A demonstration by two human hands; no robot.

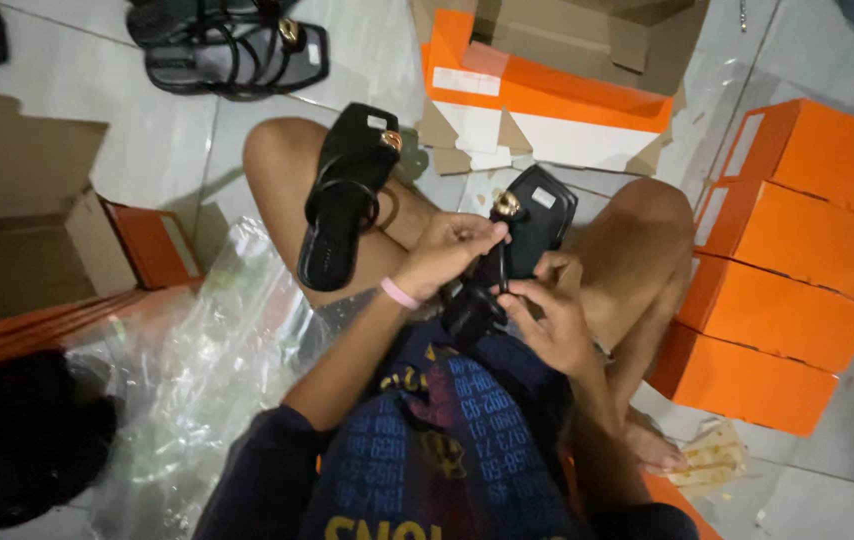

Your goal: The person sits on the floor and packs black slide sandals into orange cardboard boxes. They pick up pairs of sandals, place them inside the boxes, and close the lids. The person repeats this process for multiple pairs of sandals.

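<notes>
Seated on a pale tiled floor [177,150], knees bent, head camera looking down. Left hand [450,248] pinched on the strap of a black flat sandal with a round gold stud [530,222], fingertips pressed together right by the stud. Right hand [550,318] curled under the same sandal, thumb and fingers closed on the dark strap end near the heel (exact contact hard to tell in the shadow). Sandal held up between the knees, just above the lap, toe pointing away. Pink band [399,293] around the left wrist.

Matching second black sandal with gold stud [347,195] lying lengthwise along the left thigh, untouched. Crumpled clear plastic sheet [197,380] spread on the floor beside the left leg. Stack of closed orange cardboard shoeboxes [797,270] close by the right knee. Opened orange-and-white shoebox with brown cardboard flaps [547,90] lying beyond the knees. Another pair of black strappy sandals [237,50] at the top, well apart from the hands. Flattened brown cardboard box [17,230] at the left edge.
</notes>
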